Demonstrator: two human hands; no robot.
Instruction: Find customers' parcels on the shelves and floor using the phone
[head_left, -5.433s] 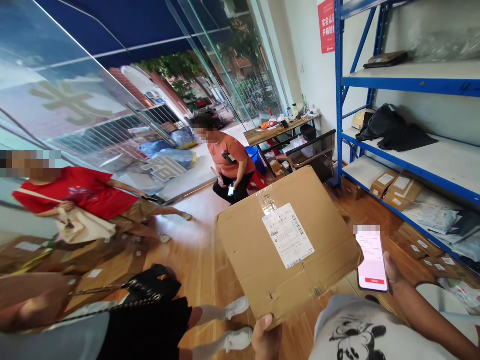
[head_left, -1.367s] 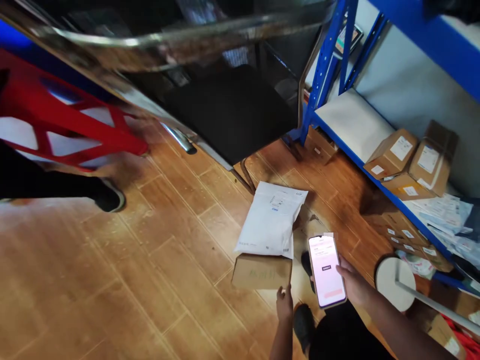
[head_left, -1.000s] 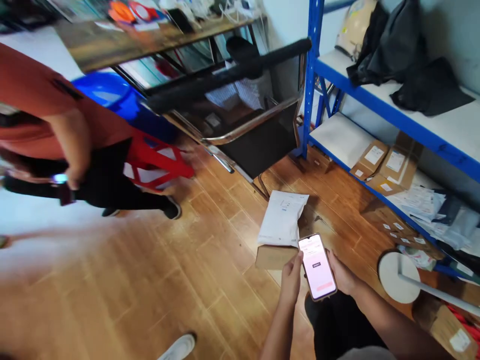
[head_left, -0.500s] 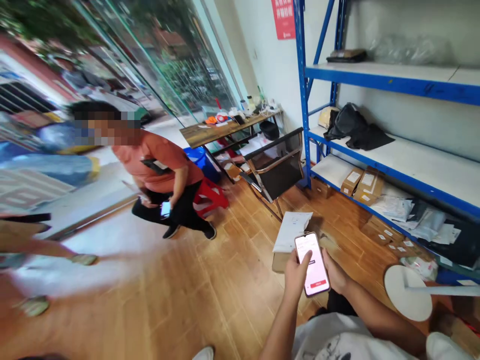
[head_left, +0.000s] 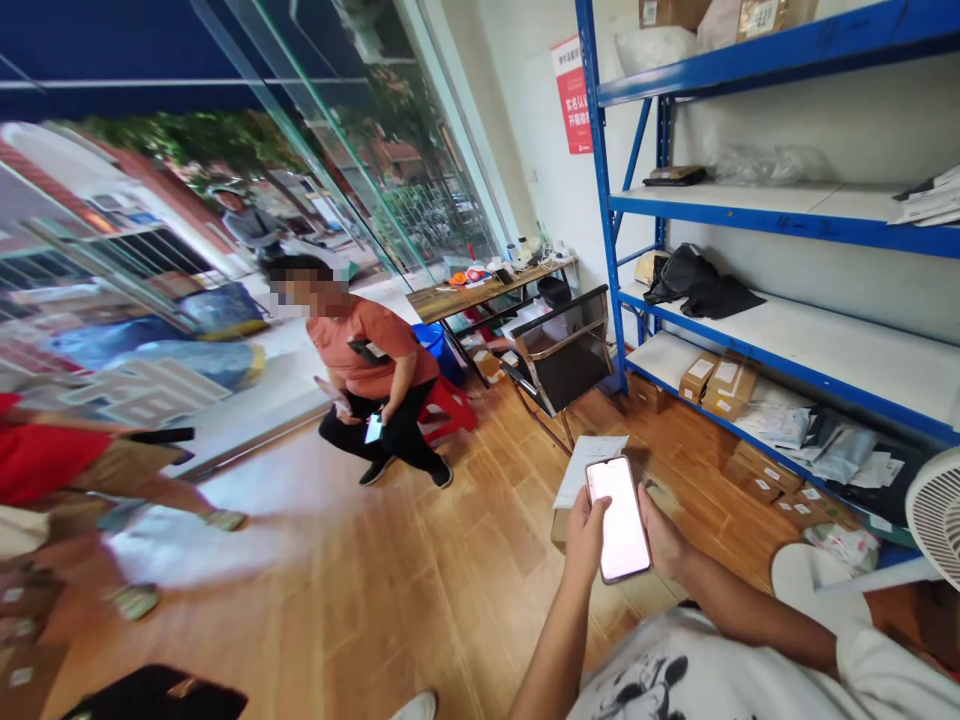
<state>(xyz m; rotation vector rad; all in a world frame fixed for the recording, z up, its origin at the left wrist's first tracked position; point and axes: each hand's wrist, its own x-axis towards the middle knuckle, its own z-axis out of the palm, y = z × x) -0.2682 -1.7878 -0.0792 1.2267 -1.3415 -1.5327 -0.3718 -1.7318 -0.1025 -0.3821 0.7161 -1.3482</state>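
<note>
A smartphone (head_left: 624,535) with a bright, nearly white screen is held upright between my two hands, low and right of centre. My left hand (head_left: 583,530) grips its left edge, the thumb lying over the screen. Along the right edge, my right hand (head_left: 661,535) is closed on the phone, its fingers partly hidden behind it. Just beyond the phone stands a cardboard box (head_left: 560,527) with a white sheet (head_left: 590,470) on top, partly covered by the phone and my left hand.
Blue shelving (head_left: 750,220) with parcels (head_left: 731,385) runs along the right. A white fan (head_left: 937,510) stands at the right edge. A black chair (head_left: 566,350) and wooden table (head_left: 480,290) are ahead. A seated person (head_left: 375,350) holds a phone; another person (head_left: 67,460) stands left.
My view has tilted up and turned left, bringing the fan and upper shelf into sight. The phone screen went from a page with a red button to almost blank. Both hands still hold it.
</note>
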